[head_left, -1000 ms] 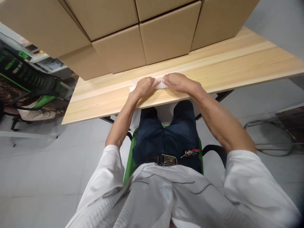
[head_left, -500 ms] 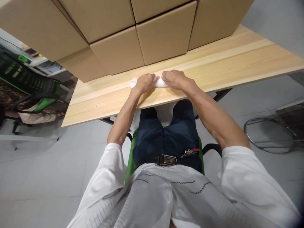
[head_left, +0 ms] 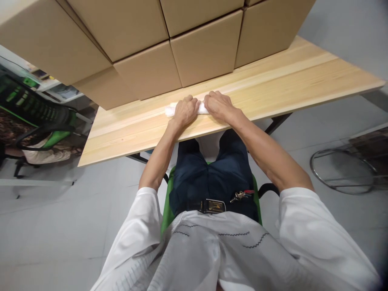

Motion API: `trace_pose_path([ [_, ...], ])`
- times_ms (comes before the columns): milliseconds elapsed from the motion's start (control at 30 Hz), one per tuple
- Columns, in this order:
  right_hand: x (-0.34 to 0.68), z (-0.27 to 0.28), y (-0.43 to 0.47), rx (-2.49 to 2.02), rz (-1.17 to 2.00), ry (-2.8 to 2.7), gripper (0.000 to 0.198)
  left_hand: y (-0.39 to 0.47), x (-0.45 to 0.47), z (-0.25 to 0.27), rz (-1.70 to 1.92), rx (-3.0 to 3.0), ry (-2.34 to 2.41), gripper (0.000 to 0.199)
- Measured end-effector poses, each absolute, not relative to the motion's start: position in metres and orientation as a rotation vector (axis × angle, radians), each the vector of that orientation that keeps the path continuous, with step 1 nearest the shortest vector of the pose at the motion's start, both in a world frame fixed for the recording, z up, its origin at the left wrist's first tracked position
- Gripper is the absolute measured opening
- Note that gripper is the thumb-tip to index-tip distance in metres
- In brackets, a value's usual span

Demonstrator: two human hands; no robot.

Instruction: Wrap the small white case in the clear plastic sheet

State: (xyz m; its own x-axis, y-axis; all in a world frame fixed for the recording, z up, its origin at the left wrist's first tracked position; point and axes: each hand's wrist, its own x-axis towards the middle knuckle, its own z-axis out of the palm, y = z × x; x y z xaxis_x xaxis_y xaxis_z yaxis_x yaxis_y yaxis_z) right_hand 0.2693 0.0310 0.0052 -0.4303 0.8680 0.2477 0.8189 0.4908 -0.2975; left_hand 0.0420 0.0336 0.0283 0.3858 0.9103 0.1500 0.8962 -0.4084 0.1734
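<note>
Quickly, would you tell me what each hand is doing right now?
Left hand: closed over the white cloth on the table.
Right hand: closed over the same cloth.

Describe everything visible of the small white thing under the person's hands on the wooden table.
The small white soft-looking piece, perhaps cloth or tissue, lies flat and elongated on the pale wooden table, just in front of the stacked brown cardboard boxes. The left hand and right hand press down on it side by side, hiding most of it. Only its left end and a strip between the hands show. Its full shape cannot be told.
</note>
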Motion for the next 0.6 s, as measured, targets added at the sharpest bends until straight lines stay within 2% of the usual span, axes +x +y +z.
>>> trace_pose_path([
  [67, 0.268, 0.006, 0.028, -1.435, 0.175, -2.371, 0.072, 0.034, 0.042, 0.026, 0.376, 2.568, 1.682, 0.077],
  [267, 0.262, 0.004, 0.029, -1.465, 0.177, -2.307, 0.069, 0.031, 0.043, 0.025, 0.271, 2.585, 1.78, 0.065],
  [433, 0.261, 0.005, 0.024, -1.503, 0.151, -2.305, 0.066, 0.019, 0.046, 0.03, 0.243, 2.584, 1.868, 0.065],
  [600, 0.262, 0.003, 0.015, -1.513, 0.1, -2.284, 0.054, 0.018, 0.042, 0.029, 0.28, 2.593, 1.846, 0.063],
])
